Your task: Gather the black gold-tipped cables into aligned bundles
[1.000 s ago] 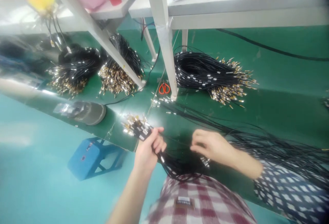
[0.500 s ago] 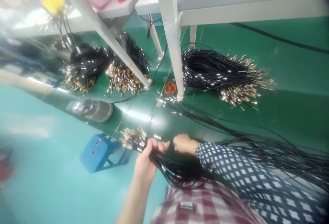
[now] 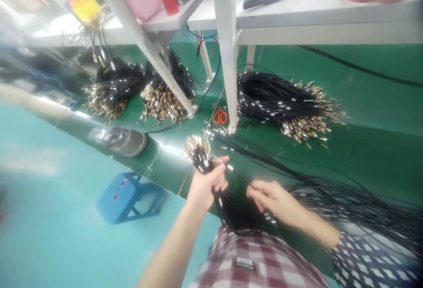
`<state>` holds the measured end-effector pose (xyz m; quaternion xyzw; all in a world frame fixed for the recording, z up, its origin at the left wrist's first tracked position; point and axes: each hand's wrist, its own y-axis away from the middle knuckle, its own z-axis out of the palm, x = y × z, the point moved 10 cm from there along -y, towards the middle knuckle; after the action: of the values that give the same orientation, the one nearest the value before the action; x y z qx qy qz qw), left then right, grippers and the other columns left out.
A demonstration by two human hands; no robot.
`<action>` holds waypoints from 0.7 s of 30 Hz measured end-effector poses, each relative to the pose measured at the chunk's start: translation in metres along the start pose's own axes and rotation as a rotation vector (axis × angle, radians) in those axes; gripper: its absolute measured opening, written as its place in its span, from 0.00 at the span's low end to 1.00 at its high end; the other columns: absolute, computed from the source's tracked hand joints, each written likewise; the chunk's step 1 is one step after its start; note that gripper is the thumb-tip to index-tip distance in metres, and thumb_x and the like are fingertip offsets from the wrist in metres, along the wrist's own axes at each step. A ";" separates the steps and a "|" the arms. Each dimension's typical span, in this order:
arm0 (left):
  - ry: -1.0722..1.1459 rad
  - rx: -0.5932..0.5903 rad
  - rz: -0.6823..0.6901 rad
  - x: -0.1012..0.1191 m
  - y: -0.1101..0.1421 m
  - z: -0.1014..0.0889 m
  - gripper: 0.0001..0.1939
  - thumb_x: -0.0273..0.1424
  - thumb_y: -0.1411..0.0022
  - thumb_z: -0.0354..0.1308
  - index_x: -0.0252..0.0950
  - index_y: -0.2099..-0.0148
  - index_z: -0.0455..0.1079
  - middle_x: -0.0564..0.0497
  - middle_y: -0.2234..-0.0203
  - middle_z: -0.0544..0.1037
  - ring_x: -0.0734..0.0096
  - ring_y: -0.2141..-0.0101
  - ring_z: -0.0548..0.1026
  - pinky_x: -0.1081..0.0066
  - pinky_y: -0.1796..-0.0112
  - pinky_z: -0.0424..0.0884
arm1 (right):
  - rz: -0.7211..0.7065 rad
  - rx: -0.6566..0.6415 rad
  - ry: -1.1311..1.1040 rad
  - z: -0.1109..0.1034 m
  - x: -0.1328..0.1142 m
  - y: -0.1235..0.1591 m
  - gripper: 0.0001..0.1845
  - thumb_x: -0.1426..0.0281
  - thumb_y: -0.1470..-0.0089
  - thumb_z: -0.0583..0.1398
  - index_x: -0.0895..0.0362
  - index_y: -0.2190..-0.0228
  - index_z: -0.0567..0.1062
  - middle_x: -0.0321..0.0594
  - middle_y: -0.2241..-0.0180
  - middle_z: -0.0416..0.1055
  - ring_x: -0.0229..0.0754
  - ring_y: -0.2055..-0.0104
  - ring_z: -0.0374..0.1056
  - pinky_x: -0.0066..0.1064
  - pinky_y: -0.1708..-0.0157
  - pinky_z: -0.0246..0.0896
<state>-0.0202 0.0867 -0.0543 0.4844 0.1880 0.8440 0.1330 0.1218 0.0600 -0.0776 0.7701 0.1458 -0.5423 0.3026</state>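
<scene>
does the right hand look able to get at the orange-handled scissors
Probably yes: the scissors lie with handles uncovered beside the table leg, past some loose cables. The right hand seems to pinch a cable, so it may need freeing first.

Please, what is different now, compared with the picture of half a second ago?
The right hand has moved right, away from the left hand, and a single black cable now shows in its fingers. The left hand has shifted toward the orange-handled scissors. Unchanged: its hold on the cable bundle, and the scissors and blue stool in their places.
</scene>
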 end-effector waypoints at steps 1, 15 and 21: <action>-0.016 -0.011 -0.012 -0.001 0.000 0.004 0.15 0.30 0.48 0.68 0.28 0.59 0.72 0.64 0.89 0.54 0.85 0.86 0.52 0.77 0.81 0.53 | -0.005 0.011 -0.020 0.001 -0.003 0.001 0.22 0.54 0.38 0.50 0.56 0.75 0.69 0.31 0.83 0.67 0.33 0.78 0.59 0.26 0.73 0.52; -0.070 0.061 -0.058 -0.006 0.007 0.009 0.15 0.34 0.54 0.71 0.30 0.68 0.71 0.64 0.91 0.55 0.84 0.89 0.52 0.76 0.83 0.53 | -0.129 0.278 0.080 -0.027 -0.065 -0.029 0.17 0.55 0.45 0.58 0.56 0.70 0.77 0.35 0.76 0.73 0.34 0.76 0.59 0.27 0.74 0.53; -0.011 0.090 -0.010 0.000 0.003 -0.006 0.15 0.34 0.50 0.69 0.27 0.64 0.73 0.63 0.90 0.54 0.84 0.87 0.53 0.77 0.82 0.52 | -0.063 0.174 0.198 -0.014 -0.012 -0.024 0.15 0.58 0.45 0.59 0.55 0.72 0.78 0.37 0.70 0.75 0.36 0.73 0.62 0.29 0.70 0.56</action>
<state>-0.0254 0.0830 -0.0551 0.4936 0.2275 0.8313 0.1165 0.1151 0.0888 -0.0709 0.8382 0.1516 -0.4835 0.2018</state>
